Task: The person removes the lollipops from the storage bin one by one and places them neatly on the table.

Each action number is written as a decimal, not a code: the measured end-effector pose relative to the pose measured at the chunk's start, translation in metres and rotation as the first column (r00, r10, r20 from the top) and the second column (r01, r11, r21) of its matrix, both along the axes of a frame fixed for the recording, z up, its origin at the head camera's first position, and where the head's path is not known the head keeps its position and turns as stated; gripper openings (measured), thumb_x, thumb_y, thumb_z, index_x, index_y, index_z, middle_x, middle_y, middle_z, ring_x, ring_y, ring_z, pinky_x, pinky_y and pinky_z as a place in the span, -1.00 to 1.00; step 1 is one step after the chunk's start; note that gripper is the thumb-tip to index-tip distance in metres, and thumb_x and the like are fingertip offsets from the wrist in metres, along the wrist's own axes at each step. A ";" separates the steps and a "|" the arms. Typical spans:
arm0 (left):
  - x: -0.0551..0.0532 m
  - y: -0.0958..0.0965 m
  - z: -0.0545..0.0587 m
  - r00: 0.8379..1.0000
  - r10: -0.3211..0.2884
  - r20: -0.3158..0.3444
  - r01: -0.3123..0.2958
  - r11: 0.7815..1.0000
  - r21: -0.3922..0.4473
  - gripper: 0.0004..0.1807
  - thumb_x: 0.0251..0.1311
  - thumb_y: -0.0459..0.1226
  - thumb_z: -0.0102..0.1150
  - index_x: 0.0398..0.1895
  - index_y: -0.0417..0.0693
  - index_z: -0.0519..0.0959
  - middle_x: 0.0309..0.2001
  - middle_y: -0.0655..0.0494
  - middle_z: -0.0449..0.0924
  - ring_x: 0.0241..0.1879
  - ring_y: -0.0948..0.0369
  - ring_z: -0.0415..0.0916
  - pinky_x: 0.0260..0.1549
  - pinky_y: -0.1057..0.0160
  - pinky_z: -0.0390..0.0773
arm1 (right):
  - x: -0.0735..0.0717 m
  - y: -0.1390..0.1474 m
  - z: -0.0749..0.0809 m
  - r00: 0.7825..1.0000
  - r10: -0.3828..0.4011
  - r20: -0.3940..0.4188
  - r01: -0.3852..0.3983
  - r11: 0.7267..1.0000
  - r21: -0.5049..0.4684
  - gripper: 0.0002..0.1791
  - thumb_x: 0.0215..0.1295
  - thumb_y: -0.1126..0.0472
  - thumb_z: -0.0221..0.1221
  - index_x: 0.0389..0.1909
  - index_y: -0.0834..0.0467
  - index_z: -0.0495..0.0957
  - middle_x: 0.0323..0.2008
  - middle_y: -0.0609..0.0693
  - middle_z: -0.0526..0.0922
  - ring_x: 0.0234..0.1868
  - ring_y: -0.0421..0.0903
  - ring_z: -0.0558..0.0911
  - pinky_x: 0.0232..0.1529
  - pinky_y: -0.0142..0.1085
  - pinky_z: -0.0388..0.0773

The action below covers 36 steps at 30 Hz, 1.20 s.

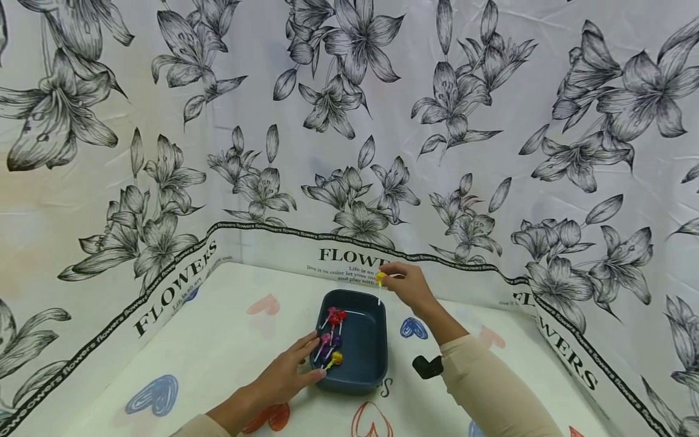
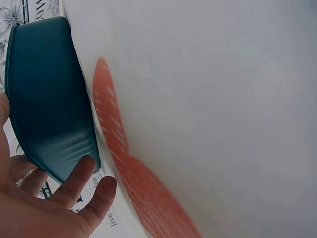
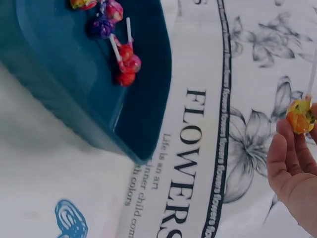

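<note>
so only the head view gets the whole bunch of lollipops [image 1: 337,317] along the left side of the dark blue tray [image 1: 367,340] on the desk [image 1: 218,340]. left wrist view shows ridges on the tray's outside wall, and the right wrist view brings out orange patches on the held yellow lollipop [image 3: 299,116]. right hand [image 1: 408,285] is up near the tray's far right corner, its grip pinching that lollipop by the candy end, stick hanging down. left hand [image 1: 286,370] has its fingers loosely spread, touching the tray's left side.
</note>
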<state>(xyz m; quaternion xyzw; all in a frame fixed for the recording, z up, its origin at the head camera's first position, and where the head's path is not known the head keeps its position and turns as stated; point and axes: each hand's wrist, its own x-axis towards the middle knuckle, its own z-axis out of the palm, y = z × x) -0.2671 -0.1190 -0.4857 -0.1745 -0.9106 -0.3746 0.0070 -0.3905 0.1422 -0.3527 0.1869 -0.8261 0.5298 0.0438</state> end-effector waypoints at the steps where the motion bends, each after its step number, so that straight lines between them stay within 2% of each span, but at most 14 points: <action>1: 0.000 0.001 0.000 1.000 -0.001 0.000 0.001 1.000 -0.002 -0.19 -0.01 0.17 0.01 0.29 0.02 0.12 0.31 0.19 -0.08 0.19 0.05 0.07 -0.02 -0.09 0.22 | 0.000 0.004 0.000 1.000 -0.003 -0.009 0.003 1.000 -0.004 -0.77 0.07 0.23 0.16 -0.20 0.00 0.56 -0.22 -0.04 0.52 -0.27 -0.12 0.54 -0.29 -0.24 0.50; 3: -0.001 0.001 -0.001 1.000 -0.003 -0.001 0.003 1.000 -0.006 -0.19 -0.01 0.17 0.01 0.28 0.02 0.12 0.31 0.19 -0.08 0.22 0.04 -0.01 -0.01 -0.10 0.19 | 0.001 0.012 0.001 1.000 -0.004 -0.015 0.004 1.000 -0.021 -0.75 0.08 0.24 0.16 -0.17 0.04 0.55 -0.18 -0.03 0.51 -0.24 -0.11 0.54 -0.27 -0.24 0.49; 6: -0.001 0.002 -0.001 1.000 -0.002 0.000 0.002 1.000 -0.002 -0.20 -0.01 0.16 0.02 0.28 0.02 0.12 0.31 0.20 -0.08 0.22 0.04 -0.02 -0.01 -0.10 0.18 | 0.001 0.023 0.000 1.000 -0.020 -0.014 0.019 0.999 -0.049 -0.73 0.08 0.24 0.15 -0.14 0.08 0.54 -0.16 -0.01 0.50 -0.22 -0.09 0.53 -0.25 -0.22 0.49; 12: 0.001 0.003 0.000 1.000 -0.010 -0.004 0.010 1.000 0.006 -0.20 0.00 0.15 0.02 0.28 0.00 0.12 0.31 0.17 -0.07 0.18 0.04 0.08 -0.02 -0.10 0.21 | -0.003 0.043 -0.009 0.998 -0.068 0.016 0.070 0.993 -0.096 -0.70 0.09 0.23 0.15 -0.10 0.14 0.52 -0.19 0.04 0.48 -0.23 -0.06 0.51 -0.23 -0.23 0.47; 16: 0.002 0.003 0.002 1.000 -0.008 -0.006 0.008 1.000 -0.003 -0.20 0.01 0.15 0.01 0.28 -0.01 0.12 0.31 0.15 -0.06 0.17 0.02 0.11 -0.04 -0.11 0.22 | -0.006 0.051 -0.016 0.993 -0.109 0.042 0.113 0.988 -0.103 -0.72 0.08 0.26 0.15 -0.13 0.13 0.52 -0.19 0.04 0.47 -0.21 -0.06 0.51 -0.22 -0.25 0.47; 22: 0.000 0.003 0.002 1.000 0.012 0.011 -0.012 1.000 -0.027 -0.18 -0.02 0.20 -0.01 0.29 0.04 0.10 0.31 0.18 -0.08 0.15 0.07 0.16 -0.04 -0.05 0.27 | -0.010 0.059 -0.027 0.983 -0.168 0.073 0.173 0.981 -0.083 -0.73 0.07 0.26 0.15 -0.15 0.13 0.53 -0.19 0.06 0.48 -0.21 -0.04 0.51 -0.18 -0.16 0.44; 29: -0.001 0.003 0.000 0.999 0.030 0.032 -0.029 0.999 -0.032 -0.17 -0.04 0.21 -0.01 0.29 0.06 0.10 0.31 0.23 -0.10 0.16 0.06 0.13 -0.05 -0.06 0.27 | -0.019 0.066 -0.052 0.965 -0.226 0.129 0.235 0.970 -0.057 -0.73 0.09 0.30 0.12 -0.14 0.13 0.54 -0.18 0.07 0.48 -0.20 -0.04 0.50 -0.17 -0.16 0.44; 36: -0.001 0.004 0.001 0.999 0.025 0.035 -0.024 0.999 -0.024 -0.17 -0.03 0.20 0.00 0.30 0.06 0.09 0.31 0.21 -0.10 0.13 0.05 0.18 -0.06 -0.06 0.28 | -0.029 0.071 -0.081 0.933 -0.300 0.201 0.311 0.950 -0.024 -0.72 0.06 0.35 0.11 -0.15 0.15 0.54 -0.17 0.08 0.49 -0.21 -0.05 0.51 -0.20 -0.26 0.47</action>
